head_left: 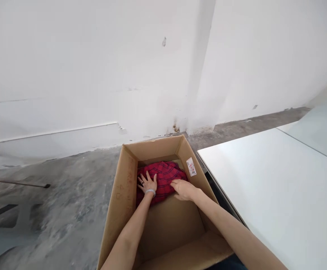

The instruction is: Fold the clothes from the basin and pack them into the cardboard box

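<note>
A red and dark checked cloth [166, 174], bunched up like a garment, lies at the far end inside an open cardboard box [115, 202]. My left hand [148, 183] rests flat on the left part of the cloth with its fingers spread; a ring and a pale wristband show on it. At the cloth's right front edge, my right hand [183, 189] touches the fabric with its fingers held together. Its fingertips are partly hidden, so I cannot see whether fabric is pinched between them. Bare cardboard shows in the near part of the box.
A white table [272, 180] stands close along the box's right side. Behind the box rises a white wall [81, 75]. Grey concrete floor [76, 195] lies to the left, with a grey frame [23, 221] and a thin rod [17, 182] there.
</note>
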A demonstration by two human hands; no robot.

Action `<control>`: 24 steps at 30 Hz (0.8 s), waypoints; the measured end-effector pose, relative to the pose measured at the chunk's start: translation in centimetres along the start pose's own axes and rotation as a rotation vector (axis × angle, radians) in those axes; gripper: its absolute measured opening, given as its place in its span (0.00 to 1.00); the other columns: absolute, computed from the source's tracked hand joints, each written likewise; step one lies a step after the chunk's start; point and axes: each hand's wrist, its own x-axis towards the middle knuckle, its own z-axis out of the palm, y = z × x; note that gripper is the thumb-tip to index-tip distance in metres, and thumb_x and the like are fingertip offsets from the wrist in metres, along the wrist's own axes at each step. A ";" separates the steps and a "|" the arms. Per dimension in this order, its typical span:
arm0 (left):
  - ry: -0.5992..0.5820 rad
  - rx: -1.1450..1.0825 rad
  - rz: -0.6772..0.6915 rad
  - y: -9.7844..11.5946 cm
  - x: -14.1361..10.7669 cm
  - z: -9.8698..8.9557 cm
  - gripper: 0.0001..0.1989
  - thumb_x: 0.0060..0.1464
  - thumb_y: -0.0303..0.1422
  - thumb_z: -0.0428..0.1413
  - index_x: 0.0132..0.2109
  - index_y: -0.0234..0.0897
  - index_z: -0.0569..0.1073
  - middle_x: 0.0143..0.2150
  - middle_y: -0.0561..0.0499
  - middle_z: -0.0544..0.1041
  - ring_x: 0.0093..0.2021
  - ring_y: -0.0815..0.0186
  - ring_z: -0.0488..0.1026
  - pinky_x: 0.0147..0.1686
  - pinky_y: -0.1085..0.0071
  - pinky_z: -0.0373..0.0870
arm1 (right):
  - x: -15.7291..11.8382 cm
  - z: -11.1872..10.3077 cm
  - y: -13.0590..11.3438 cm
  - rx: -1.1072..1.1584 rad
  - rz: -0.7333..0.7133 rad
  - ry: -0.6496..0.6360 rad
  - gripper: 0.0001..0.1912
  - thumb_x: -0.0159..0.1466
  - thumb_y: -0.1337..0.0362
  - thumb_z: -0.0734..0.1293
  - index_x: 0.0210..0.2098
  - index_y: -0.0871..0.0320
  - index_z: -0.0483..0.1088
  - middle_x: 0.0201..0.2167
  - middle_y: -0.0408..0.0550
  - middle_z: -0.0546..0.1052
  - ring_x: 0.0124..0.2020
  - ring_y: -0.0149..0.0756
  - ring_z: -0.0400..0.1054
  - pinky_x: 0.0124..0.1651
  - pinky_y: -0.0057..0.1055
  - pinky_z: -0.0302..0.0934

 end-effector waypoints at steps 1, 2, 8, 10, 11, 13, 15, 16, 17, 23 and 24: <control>0.008 -0.017 0.016 1.2 -0.2 -0.4 0.33 0.62 0.49 0.40 0.68 0.35 0.51 0.69 0.35 0.46 0.69 0.43 0.39 0.60 0.40 0.47 | -0.9 -1.0 -0.5 0.005 -0.030 0.051 0.25 0.60 0.65 0.64 0.56 0.67 0.64 0.55 0.59 0.67 0.57 0.44 0.62 0.60 0.37 0.56; 0.023 -0.045 0.042 2.5 -0.4 -1.0 0.32 0.63 0.48 0.38 0.68 0.36 0.51 0.69 0.36 0.46 0.69 0.45 0.39 0.60 0.42 0.48 | -2.1 -1.9 -0.9 0.012 -0.061 0.115 0.22 0.62 0.66 0.62 0.55 0.66 0.65 0.54 0.59 0.68 0.56 0.43 0.62 0.59 0.36 0.56; 0.316 -0.656 0.569 12.9 -3.6 -7.9 0.25 0.65 0.43 0.36 0.62 0.35 0.61 0.63 0.39 0.57 0.68 0.57 0.44 0.64 0.52 0.47 | -13.4 -4.8 -0.7 0.141 -0.036 0.517 0.14 0.63 0.70 0.58 0.47 0.60 0.68 0.47 0.52 0.72 0.47 0.37 0.68 0.51 0.33 0.63; 0.315 -0.808 0.797 17.0 -6.6 -10.9 0.24 0.66 0.43 0.35 0.60 0.37 0.62 0.62 0.40 0.58 0.68 0.58 0.43 0.64 0.53 0.46 | -18.2 -4.6 -0.1 0.198 0.068 0.596 0.12 0.65 0.70 0.57 0.45 0.58 0.68 0.43 0.50 0.73 0.42 0.35 0.69 0.45 0.31 0.64; 0.284 -0.864 0.895 19.0 -8.5 -12.3 0.24 0.66 0.43 0.35 0.60 0.37 0.63 0.62 0.40 0.58 0.69 0.58 0.42 0.64 0.54 0.47 | -20.8 -4.2 0.1 0.219 0.137 0.633 0.11 0.65 0.70 0.57 0.43 0.57 0.68 0.41 0.48 0.74 0.39 0.33 0.69 0.42 0.31 0.64; 0.186 -0.927 1.099 22.7 -13.1 -14.5 0.24 0.66 0.43 0.34 0.58 0.38 0.64 0.62 0.41 0.58 0.69 0.58 0.41 0.64 0.54 0.47 | -25.9 -3.2 0.4 0.240 0.313 0.703 0.10 0.66 0.70 0.56 0.39 0.56 0.67 0.36 0.46 0.74 0.34 0.31 0.67 0.36 0.29 0.62; 0.037 -0.901 1.316 25.8 -18.3 -15.7 0.23 0.66 0.43 0.35 0.57 0.38 0.65 0.63 0.41 0.58 0.69 0.57 0.40 0.64 0.53 0.45 | -31.1 -1.5 0.4 0.251 0.525 0.764 0.09 0.66 0.70 0.56 0.36 0.55 0.66 0.33 0.44 0.73 0.29 0.30 0.65 0.31 0.28 0.59; -0.054 -0.848 1.428 27.2 -21.0 -15.8 0.23 0.66 0.43 0.36 0.57 0.38 0.65 0.63 0.41 0.58 0.69 0.56 0.40 0.64 0.52 0.45 | -33.7 -0.5 0.2 0.259 0.637 0.790 0.09 0.66 0.70 0.56 0.34 0.55 0.65 0.32 0.43 0.72 0.28 0.29 0.64 0.29 0.28 0.57; -0.153 -0.772 1.538 28.3 -23.8 -15.6 0.22 0.66 0.42 0.37 0.58 0.39 0.65 0.64 0.42 0.58 0.69 0.55 0.40 0.64 0.51 0.45 | -36.1 0.7 0.0 0.265 0.747 0.816 0.09 0.65 0.70 0.56 0.33 0.55 0.65 0.31 0.43 0.72 0.26 0.29 0.62 0.28 0.28 0.56; -0.621 -0.229 2.085 31.6 -40.6 -11.3 0.25 0.64 0.47 0.39 0.58 0.39 0.67 0.65 0.41 0.60 0.68 0.47 0.46 0.60 0.39 0.49 | -48.1 9.4 -3.0 0.227 1.279 0.959 0.07 0.63 0.70 0.57 0.31 0.56 0.63 0.28 0.42 0.70 0.26 0.28 0.60 0.30 0.27 0.55; -0.663 -0.172 2.152 31.7 -43.1 -10.5 0.26 0.64 0.48 0.38 0.58 0.39 0.67 0.65 0.41 0.60 0.68 0.47 0.47 0.59 0.37 0.49 | -49.5 10.8 -3.8 0.220 1.344 0.978 0.06 0.63 0.70 0.57 0.31 0.56 0.63 0.27 0.42 0.69 0.25 0.28 0.60 0.30 0.27 0.55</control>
